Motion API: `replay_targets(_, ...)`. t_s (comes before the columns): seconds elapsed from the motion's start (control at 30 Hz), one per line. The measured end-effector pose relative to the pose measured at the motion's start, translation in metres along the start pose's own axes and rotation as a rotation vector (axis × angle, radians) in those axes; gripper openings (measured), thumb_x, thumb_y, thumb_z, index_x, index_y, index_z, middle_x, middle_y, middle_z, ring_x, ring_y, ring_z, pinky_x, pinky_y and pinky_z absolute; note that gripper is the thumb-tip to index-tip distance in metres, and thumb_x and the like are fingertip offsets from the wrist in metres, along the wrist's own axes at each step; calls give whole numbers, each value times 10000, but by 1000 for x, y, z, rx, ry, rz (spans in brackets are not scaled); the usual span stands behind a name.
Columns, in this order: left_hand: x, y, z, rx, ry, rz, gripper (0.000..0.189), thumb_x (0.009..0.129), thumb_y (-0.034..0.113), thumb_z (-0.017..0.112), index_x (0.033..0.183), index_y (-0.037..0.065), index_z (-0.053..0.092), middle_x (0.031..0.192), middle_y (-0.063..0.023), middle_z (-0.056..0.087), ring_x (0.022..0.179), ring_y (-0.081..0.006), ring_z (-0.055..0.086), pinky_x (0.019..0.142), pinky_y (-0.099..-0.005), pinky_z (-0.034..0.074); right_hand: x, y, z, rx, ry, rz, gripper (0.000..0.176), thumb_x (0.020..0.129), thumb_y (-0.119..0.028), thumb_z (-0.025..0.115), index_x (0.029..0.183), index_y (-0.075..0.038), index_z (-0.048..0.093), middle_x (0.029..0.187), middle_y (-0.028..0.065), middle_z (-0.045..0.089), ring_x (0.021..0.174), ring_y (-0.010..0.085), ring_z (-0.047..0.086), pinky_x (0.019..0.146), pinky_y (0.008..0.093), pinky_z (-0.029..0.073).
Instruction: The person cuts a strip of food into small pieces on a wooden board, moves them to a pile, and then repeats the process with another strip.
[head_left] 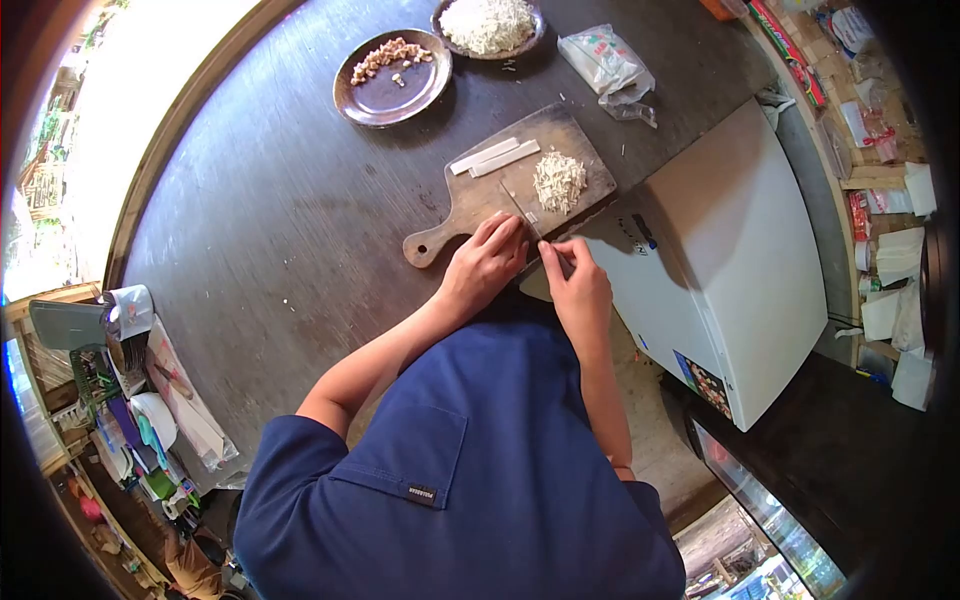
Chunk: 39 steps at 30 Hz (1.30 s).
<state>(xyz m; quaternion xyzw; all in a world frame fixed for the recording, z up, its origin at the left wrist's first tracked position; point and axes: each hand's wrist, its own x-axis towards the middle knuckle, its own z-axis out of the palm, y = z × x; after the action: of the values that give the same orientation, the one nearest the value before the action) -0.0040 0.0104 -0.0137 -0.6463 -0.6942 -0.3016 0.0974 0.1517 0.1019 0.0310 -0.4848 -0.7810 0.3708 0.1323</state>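
Observation:
A wooden cutting board (472, 205) with a holed handle lies near the dark table's front edge. My right hand (577, 288) grips a knife (517, 204), its thin blade slanting across the board. Close beside the blade, my left hand (488, 255) presses down on the board with curled fingers; whatever is under them is hidden. Small white cut bits (532, 217) lie right by the blade. Farther up the board are pale white strips (495, 158), side by side, and a heap of finely chopped white pieces (560, 183).
Beyond the board stand a brown plate (395, 105) with chopped brownish pieces and a bowl of white shreds (487, 25). A plastic bag (607, 65) lies at the right. A white chest freezer (720, 270) adjoins the table. Utensils (130, 400) crowd the left side.

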Motion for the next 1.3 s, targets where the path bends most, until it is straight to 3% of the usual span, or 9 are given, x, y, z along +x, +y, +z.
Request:
replay_targets(0.27, 1, 2, -2, -6, 13, 7, 280, 872, 69, 802, 1132, -29, 763, 1249, -133, 706, 1218, -298, 676, 1022, -379, 598, -8, 4, -3, 40, 2, 40, 408, 1043, -517, 661, 1032, -109, 671, 896, 166, 781, 871, 436, 750, 725, 538, 563)
replay_targets(0.33, 0, 2, -2, 1, 6, 20, 281, 874, 66, 801, 1136, -28, 763, 1247, -132, 707, 1213, -297, 678, 1022, -380, 599, 4, -11, -2, -18, -73, 103, 385, 1053, -421, 700, 1022, -38, 679, 905, 138, 784, 883, 329, 783, 750, 425, 566)
replay_targets(0.63, 1, 4, 2, -10, 25, -9, 201, 898, 73, 775, 1076, -18, 757, 1224, -134, 708, 1209, -302, 668, 1035, -383, 591, -24, -1, -29, -8, -41, 50, 367, 1059, -466, 659, 1004, -103, 663, 861, 161, 773, 847, 424, 752, 699, 528, 557)
replay_targets(0.73, -2, 2, 3, -25, 26, -30, 144, 918, 89, 756, 1024, -8, 753, 1229, -138, 701, 1223, -312, 651, 1047, -378, 582, -35, 5, -29, 23, -56, 126, 328, 1068, -332, 703, 997, -16, 656, 722, 72, 695, 643, 143, 658, 632, 337, 493)
replay_targets(0.87, 0, 3, -1, -38, 20, -20, 158, 922, 97, 758, 1044, -4, 760, 1243, -125, 699, 1236, -307, 646, 1046, -369, 580, -30, 9, -26, 49, -64, 124, 330, 1068, -331, 704, 993, -13, 654, 715, 66, 689, 640, 143, 657, 629, 336, 490)
replay_targets(0.93, 1, 2, -2, -25, 31, -7, 157, 924, 102, 757, 1042, -2, 761, 1248, -124, 697, 1238, -304, 644, 1047, -367, 580, -19, 10, -21, 116, -108, 132, 382, 1064, -441, 671, 1001, -65, 669, 845, 148, 769, 848, 389, 764, 712, 476, 556)
replay_targets(1.1, -2, 2, 2, -57, 35, -74, 265, 901, 82, 788, 1143, -21, 759, 1251, -131, 710, 1217, -297, 676, 1013, -374, 600, -5, -3, -19, 25, -135, 89, 375, 1064, -428, 677, 1012, -57, 675, 903, 160, 780, 874, 397, 764, 713, 478, 558)
replay_targets(1.17, -2, 2, -2, -11, 4, -5, 254, 901, 81, 784, 1135, -15, 760, 1253, -129, 706, 1223, -290, 671, 1017, -371, 598, -13, 6, -18, 64, -68, 73, 355, 1085, -349, 679, 985, -10, 646, 699, 72, 673, 633, 150, 630, 632, 336, 483)
replay_targets(1.3, 3, 4, -5, -29, 21, -40, 239, 903, 79, 779, 1124, -10, 758, 1251, -120, 701, 1222, -287, 669, 1010, -367, 600, -31, 10, -27, 43, -79, 90, 346, 1090, -345, 673, 986, -17, 644, 688, 63, 660, 635, 129, 618, 624, 316, 467)
